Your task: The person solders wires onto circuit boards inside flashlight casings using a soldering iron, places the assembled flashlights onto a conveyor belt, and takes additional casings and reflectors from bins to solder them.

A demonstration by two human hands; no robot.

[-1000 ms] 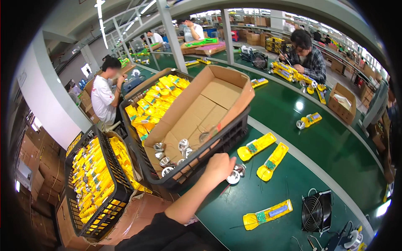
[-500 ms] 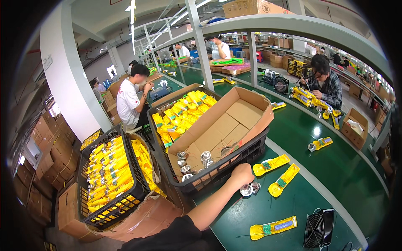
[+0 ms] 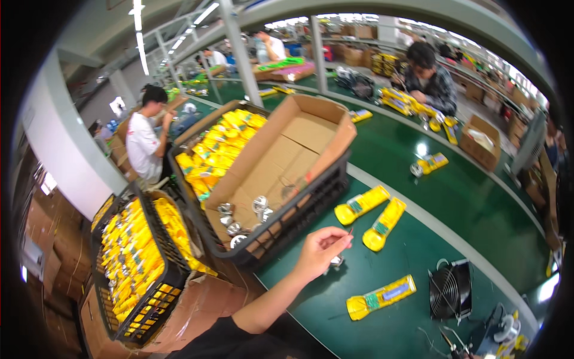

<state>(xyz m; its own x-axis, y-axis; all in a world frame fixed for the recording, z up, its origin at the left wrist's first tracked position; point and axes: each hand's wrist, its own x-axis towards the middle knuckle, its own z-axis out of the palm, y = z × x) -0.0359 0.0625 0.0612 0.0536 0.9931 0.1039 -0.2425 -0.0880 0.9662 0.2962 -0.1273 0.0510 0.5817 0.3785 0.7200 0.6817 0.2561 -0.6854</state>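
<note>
My left hand (image 3: 323, 252) is raised above the green bench, closed in a pinch with thumb and fingertips together. A thin reddish wire (image 3: 351, 231) sticks up from the fingertips. Just under the hand shows a silver reflector cup (image 3: 337, 261), partly hidden by it; I cannot tell whether it hangs from the wire. Right of the hand lie two yellow flashlight housings, one farther (image 3: 362, 204) and one nearer (image 3: 384, 225), with green circuit boards. A third yellow housing (image 3: 381, 297) with a blue-purple cell lies nearer me. My right hand is out of view.
A black crate (image 3: 287, 224) holds yellow housings and a cardboard tray (image 3: 287, 143) with several reflector cups. Another full crate (image 3: 164, 257) stands left. A black fan (image 3: 449, 290) and tools sit at right. Co-workers sit beyond, one (image 3: 427, 81) across the green belt (image 3: 454, 191).
My left hand has lifted from the reflector cups beside the crate and turned, now pinching a thin wire. The view has swung right and down, bringing tools into sight at lower right.
</note>
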